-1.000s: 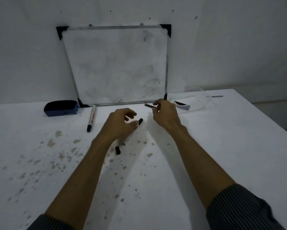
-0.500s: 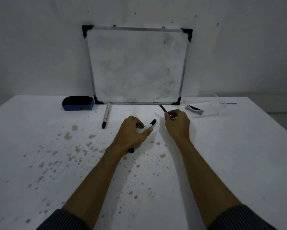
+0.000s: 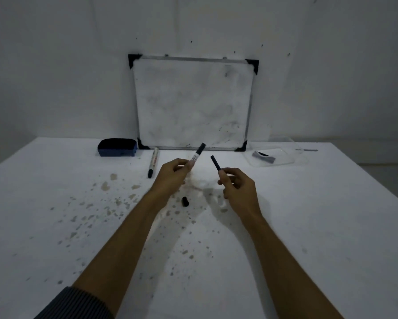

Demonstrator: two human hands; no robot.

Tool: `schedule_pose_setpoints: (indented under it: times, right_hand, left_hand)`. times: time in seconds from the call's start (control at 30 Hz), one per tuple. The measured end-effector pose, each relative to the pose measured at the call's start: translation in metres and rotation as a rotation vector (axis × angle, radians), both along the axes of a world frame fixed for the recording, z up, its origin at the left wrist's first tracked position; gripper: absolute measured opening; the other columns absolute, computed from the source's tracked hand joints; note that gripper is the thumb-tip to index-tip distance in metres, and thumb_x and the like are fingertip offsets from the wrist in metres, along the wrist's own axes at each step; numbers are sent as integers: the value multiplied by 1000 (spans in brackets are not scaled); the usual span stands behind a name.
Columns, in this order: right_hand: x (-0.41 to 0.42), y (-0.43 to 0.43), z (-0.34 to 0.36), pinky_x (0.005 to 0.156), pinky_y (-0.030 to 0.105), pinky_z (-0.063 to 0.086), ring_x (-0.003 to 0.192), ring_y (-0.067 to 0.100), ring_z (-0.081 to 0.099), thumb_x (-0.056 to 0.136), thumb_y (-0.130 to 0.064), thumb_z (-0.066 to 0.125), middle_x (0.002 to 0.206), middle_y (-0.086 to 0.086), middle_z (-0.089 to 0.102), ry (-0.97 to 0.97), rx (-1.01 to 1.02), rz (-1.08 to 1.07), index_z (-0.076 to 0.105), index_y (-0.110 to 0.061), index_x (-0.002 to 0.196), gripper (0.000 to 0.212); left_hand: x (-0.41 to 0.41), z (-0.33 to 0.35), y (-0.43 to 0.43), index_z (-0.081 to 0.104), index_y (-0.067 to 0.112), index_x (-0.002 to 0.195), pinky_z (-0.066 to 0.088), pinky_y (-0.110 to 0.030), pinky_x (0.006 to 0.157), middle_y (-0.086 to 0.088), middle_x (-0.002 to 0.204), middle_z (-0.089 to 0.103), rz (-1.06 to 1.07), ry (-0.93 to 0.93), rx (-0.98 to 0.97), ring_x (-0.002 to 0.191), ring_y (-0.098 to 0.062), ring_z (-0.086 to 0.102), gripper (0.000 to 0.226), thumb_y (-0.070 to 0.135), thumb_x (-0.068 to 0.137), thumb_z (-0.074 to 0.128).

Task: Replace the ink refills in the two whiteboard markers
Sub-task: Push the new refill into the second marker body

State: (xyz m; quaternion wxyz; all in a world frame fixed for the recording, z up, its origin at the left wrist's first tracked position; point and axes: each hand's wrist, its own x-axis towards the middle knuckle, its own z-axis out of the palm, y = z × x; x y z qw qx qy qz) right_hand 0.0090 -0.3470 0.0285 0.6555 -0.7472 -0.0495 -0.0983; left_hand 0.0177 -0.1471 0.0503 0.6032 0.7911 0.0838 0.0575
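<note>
Left hand (image 3: 171, 177) pinching a whiteboard marker (image 3: 197, 153) raised over the stained table (image 3: 308, 226), right hand (image 3: 238, 186) clamped on a black refill stick (image 3: 216, 163) — tips apart, small black cap (image 3: 185, 201) on table between wrists, second marker (image 3: 153, 162) lying near eraser (image 3: 117, 147).

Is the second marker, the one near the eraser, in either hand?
No. The second marker lies on the table by the eraser, apart from the left hand and right hand.
</note>
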Motion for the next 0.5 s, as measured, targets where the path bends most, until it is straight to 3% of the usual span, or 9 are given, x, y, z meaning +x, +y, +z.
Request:
schedule_pose_setpoints:
  times: [0.07, 0.13, 0.27, 0.37, 0.5]
  right_hand:
    - [-4, 5, 4, 48, 20, 46, 51, 7, 57, 97, -33, 67, 84, 4, 75, 17, 44, 40, 73, -18, 105, 18]
    - [-7, 11, 6, 44, 22, 45, 50, 9, 56, 96, -37, 68, 84, 1, 75, 40, 15, 75, 75, -21, 105, 19]
    - [-6, 14, 2, 43, 24, 43, 47, 4, 54, 93, -37, 71, 68, -5, 69, 69, -30, 138, 79, -26, 104, 17]
    - [1, 14, 0, 53, 34, 44, 62, 16, 56, 95, -31, 70, 80, 9, 73, 102, 45, 196, 80, -29, 107, 15]
    - [6, 16, -1, 52, 28, 44, 63, 15, 60, 95, -17, 70, 86, 2, 77, 100, 99, 197, 78, -19, 106, 13]
  left_hand:
    - [-9, -4, 8, 72, 15, 108, 59, -37, 84, 0, 93, 65, -18, 50, -217, 80, -16, 62, 32, 43, 101, 58]
    - [-16, -13, 14, 70, 9, 100, 58, -30, 74, -4, 82, 58, 16, 33, -404, 75, -18, 57, 30, 36, 102, 58]
    - [-25, -25, 19, 70, 4, 96, 60, -31, 77, -5, 74, 68, 40, -46, -728, 68, -15, 66, 26, 27, 103, 58]
    - [-24, -24, 18, 72, 2, 98, 62, -30, 85, -5, 84, 79, -7, -87, -747, 82, -13, 76, 25, 23, 103, 57]
    - [-19, -27, 23, 72, 0, 103, 60, -33, 93, -14, 105, 79, -38, -100, -813, 102, -21, 76, 22, 18, 103, 58]
